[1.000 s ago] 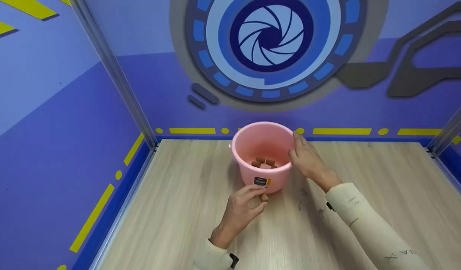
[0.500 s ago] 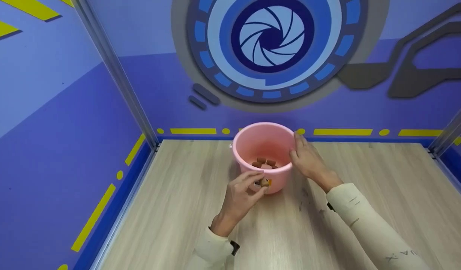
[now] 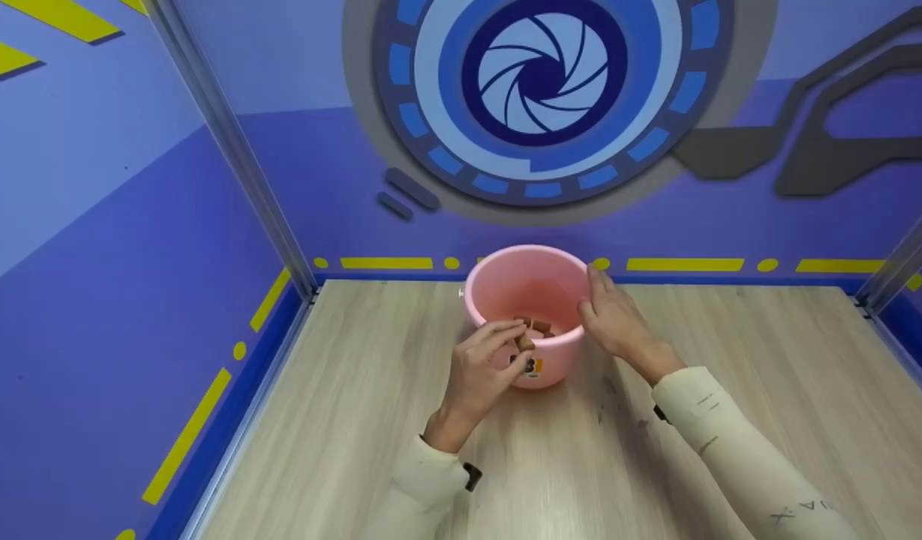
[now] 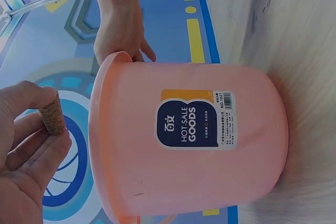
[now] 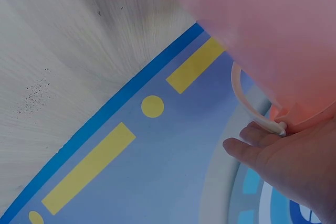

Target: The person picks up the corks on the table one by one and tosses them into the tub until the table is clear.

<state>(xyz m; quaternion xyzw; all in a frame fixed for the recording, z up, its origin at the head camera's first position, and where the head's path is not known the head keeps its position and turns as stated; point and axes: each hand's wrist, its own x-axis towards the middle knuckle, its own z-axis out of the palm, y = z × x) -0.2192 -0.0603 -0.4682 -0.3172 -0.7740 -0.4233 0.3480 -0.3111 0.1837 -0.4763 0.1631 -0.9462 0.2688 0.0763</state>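
Observation:
A tapered cork (image 4: 51, 117) is pinched between the thumb and fingers of my left hand (image 3: 476, 373). In the head view this cork is at the near rim of a pink bucket (image 3: 548, 367); the left wrist view shows it just outside the opening. My right hand (image 3: 617, 319) rests against the bucket's right rim. Its fingers (image 5: 244, 150) lie fairly straight beside the handle pivot, and its thumb touches the rim. Inside, several brown corks (image 3: 541, 327) lie on the bottom, partly hidden by my left hand and the near wall.
The bucket stands upright on a pale wood-grain table (image 3: 355, 420), close to the blue back wall (image 3: 295, 172). A metal post (image 3: 235, 157) marks the left back corner. The bucket's pale handle (image 5: 244, 95) hangs by its right side.
My left hand has risen with the cork from low in front of the bucket to its near rim. The right hand and the bucket have stayed in place.

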